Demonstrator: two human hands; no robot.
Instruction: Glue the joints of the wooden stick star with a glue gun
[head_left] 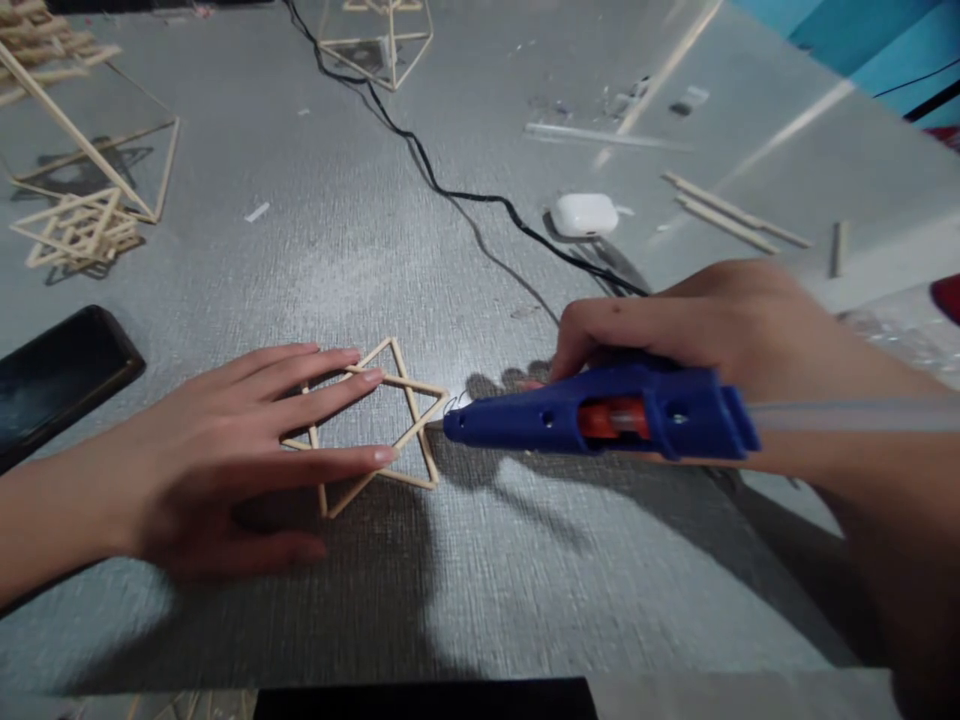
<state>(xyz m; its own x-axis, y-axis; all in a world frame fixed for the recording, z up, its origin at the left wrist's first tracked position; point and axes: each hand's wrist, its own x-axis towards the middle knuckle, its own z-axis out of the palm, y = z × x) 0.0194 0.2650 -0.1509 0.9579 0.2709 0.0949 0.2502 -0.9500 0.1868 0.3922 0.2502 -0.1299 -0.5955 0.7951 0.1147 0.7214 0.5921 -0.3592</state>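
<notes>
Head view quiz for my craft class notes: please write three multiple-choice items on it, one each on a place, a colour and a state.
1. Where does the phone lie?
A. far left of the table
B. beside the earbud case
C. under the star

2. What colour is the glue gun?
A. red
B. blue
C. white

3. How does the left hand meet the stick star?
A. lifts it
B. hovers clear
C. lies flat on it

Answers:
1 A: the dark phone lies at the left edge.
2 B: the glue gun in the right hand is blue.
3 C: the left hand rests fingers flat across the stick star.
</notes>
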